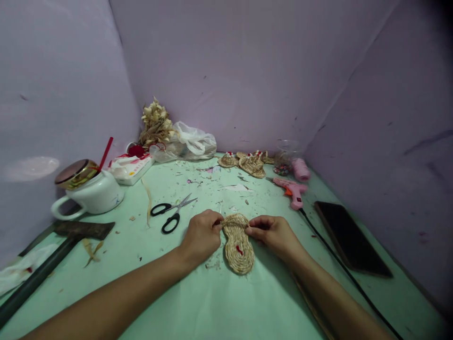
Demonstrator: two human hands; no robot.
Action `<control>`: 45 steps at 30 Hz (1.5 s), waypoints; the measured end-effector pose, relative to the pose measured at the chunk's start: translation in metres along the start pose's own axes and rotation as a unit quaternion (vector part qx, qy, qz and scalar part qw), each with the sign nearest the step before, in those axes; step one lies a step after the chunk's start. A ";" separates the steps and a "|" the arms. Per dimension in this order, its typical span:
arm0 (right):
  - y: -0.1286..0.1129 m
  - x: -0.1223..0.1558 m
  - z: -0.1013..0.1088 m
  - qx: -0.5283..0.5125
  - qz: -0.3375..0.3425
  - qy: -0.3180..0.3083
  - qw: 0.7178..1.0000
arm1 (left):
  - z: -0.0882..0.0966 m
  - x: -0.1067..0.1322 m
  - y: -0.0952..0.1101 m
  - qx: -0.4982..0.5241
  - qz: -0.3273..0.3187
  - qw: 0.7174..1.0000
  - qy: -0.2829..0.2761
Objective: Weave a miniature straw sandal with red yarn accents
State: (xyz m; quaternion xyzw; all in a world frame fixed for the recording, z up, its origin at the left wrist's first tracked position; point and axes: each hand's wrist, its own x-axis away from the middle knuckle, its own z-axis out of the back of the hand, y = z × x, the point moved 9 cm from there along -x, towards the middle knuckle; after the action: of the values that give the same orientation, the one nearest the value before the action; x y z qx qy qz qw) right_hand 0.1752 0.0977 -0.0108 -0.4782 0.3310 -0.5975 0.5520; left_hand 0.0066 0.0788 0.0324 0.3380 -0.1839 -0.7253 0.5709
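A small slipper sole of coiled, braided straw [239, 260] lies on the green tabletop between my hands, a red mark in its lower part. Across its upper end runs a short braided straw strap [236, 222]. My left hand [203, 237] is closed, pinching the strap's left end at the sole's edge. On the opposite edge, thumb and forefinger of my right hand [271, 232] pinch the strap's right end. Whether the strap is fixed to the sole I cannot tell. Black-handled scissors [172, 212] lie spread, left of my left hand.
A pink glue gun [290, 190] with a black cord and a dark phone [350, 238] lie right. Finished straw slippers [252, 165] and a pink thread spool [300, 169] stand behind. Left are a white mug [102, 192], a hammer [76, 231] and a plastic bag [194, 141].
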 end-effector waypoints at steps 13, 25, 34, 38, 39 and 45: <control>0.002 -0.002 -0.001 -0.028 0.002 0.001 1.000 | -0.001 -0.001 -0.009 0.085 0.045 0.995 0.006; 0.001 -0.002 -0.002 -0.009 0.007 0.003 1.000 | -0.004 -0.002 -0.007 0.051 0.035 0.998 -0.011; -0.001 -0.003 0.001 0.011 0.028 0.010 0.999 | -0.002 -0.004 -0.004 0.047 0.009 0.999 -0.006; 0.000 -0.004 0.001 0.018 0.035 0.008 0.999 | -0.004 -0.002 0.001 0.014 -0.014 1.000 -0.016; 0.000 -0.004 0.001 0.020 0.036 0.008 0.999 | -0.003 -0.002 0.003 -0.006 -0.021 1.000 -0.013; -0.001 -0.004 0.002 0.037 0.046 0.005 0.998 | 0.003 -0.001 0.008 -0.026 -0.035 0.999 0.012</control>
State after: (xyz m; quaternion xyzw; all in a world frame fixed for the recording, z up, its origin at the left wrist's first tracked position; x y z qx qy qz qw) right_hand 0.1760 0.1021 -0.0098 -0.4390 0.3331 -0.5860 0.5941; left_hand 0.0104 0.0777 0.0398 0.3381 -0.1461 -0.7450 0.5561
